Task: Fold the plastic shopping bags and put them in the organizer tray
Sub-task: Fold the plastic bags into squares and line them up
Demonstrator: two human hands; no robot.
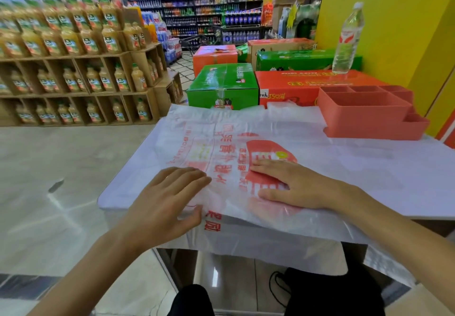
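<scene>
Lying flat across the white table (394, 180): one translucent plastic shopping bag (221, 148) with red print, near edge draped over the table's front and hanging down. More clear plastic shows at the far edge of the table, just behind it; can't tell if that's a separate bag.

Left hand (167, 197) rests on the bag's near-left part, fingers straight and together, thumb at the bag's edge near the table front. Right hand (293, 185) lies palm-down on the red logo block, fingers flat and slightly spread. Both hands press on the bag, neither curls round it. Hands are apart, a strip of printed text between them.

Organizer tray (364, 116), coral-coloured with several compartments, sits at the table's far right, well apart from both hands. No bags visible inside it.

Beyond the table: red and green cartons (221, 82), a clear water bottle (347, 40) standing on a red one. Juice shelves (73, 69) at left, yellow wall (394, 20) at right.
</scene>
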